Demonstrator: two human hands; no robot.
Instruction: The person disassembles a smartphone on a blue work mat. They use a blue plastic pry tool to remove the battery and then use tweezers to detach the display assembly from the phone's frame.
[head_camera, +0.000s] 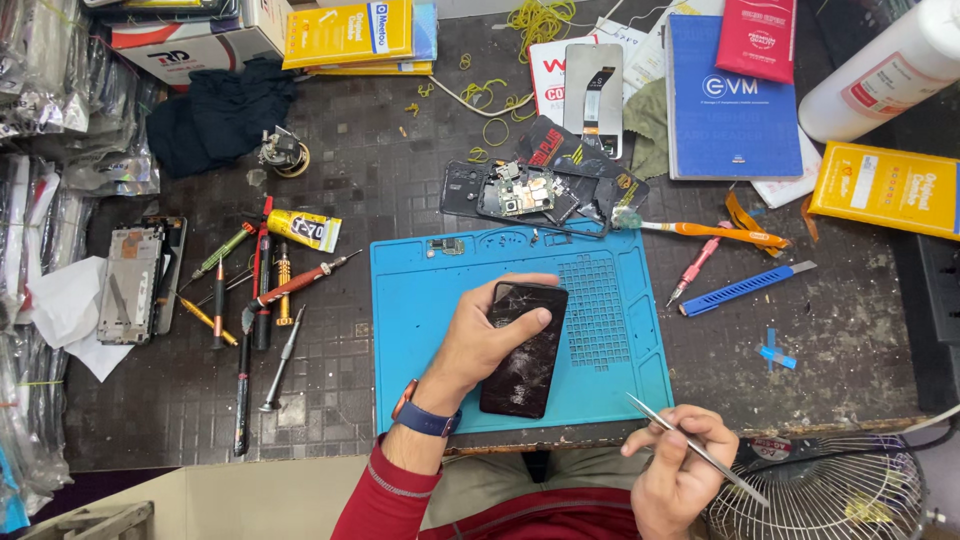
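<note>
A blue work mat (420, 300) fills the centre of the frame. On it lies a black phone with cracked glass (524, 350), under the left hand (480, 340), fingers curled around its upper end. At lower right, the right hand (680, 475) pinches metal tweezers (695, 448), clear of the phone.

**Boxes and screens on the repair table**

Yellow flat boxes (348, 35) lie top left; another yellow box (886, 188) sits at the right edge. A blue box (720, 95) lies top centre-right, with a red pouch (756, 38) on it. A cracked black phone screen (524, 348) rests under the left hand (480, 335).
</note>
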